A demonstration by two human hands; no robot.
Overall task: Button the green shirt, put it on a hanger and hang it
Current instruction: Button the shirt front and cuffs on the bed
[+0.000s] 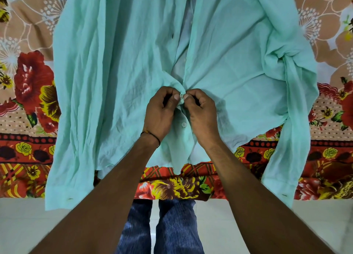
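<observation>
The green shirt lies front-up on a flowered bedsheet, hem toward me, both sleeves trailing over the bed's near edge. My left hand pinches the left front edge of the shirt, and my right hand pinches the right edge against it, thumbs meeting at a small white button. One white button below my thumbs is fastened. Above my hands the front gapes open, with dark buttonholes showing along the left edge. No hanger is in view.
The bedsheet with red, yellow and tan flowers covers the bed on all sides of the shirt. The bed's edge runs across near me, with pale floor tiles and my legs in blue jeans below it.
</observation>
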